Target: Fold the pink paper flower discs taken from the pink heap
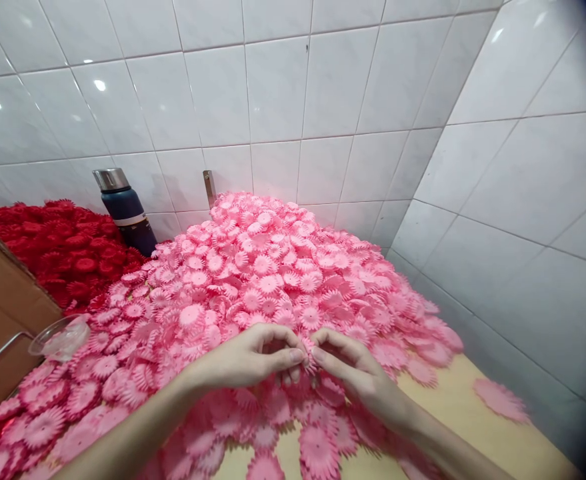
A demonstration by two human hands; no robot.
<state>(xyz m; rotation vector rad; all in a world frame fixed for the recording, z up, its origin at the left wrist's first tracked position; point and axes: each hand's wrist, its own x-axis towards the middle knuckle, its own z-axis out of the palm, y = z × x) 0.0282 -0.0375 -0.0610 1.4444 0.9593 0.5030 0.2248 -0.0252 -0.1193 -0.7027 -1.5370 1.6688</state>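
Note:
My left hand [267,355] and my right hand [345,367] meet in front of a large heap of pink fabric flowers [273,280]. Between the fingertips of both hands is one small pink fabric flower [309,350], its fringed edge partly showing. The thumb and fingers of each hand are closed on it from opposite sides. Some of the fingers on both hands are hidden behind the thumbs and the flower. Flat pink petal discs [319,450] with notched edges lie just below my hands.
A pile of red flowers [73,250] lies at the left behind a brown cardboard box [7,300]. A dark blue bottle [130,213] with a metal cap stands by the tiled wall [283,87]. A clear plastic dish [63,339] rests near the box. One pink disc [500,400] lies on the yellowish tabletop [453,400].

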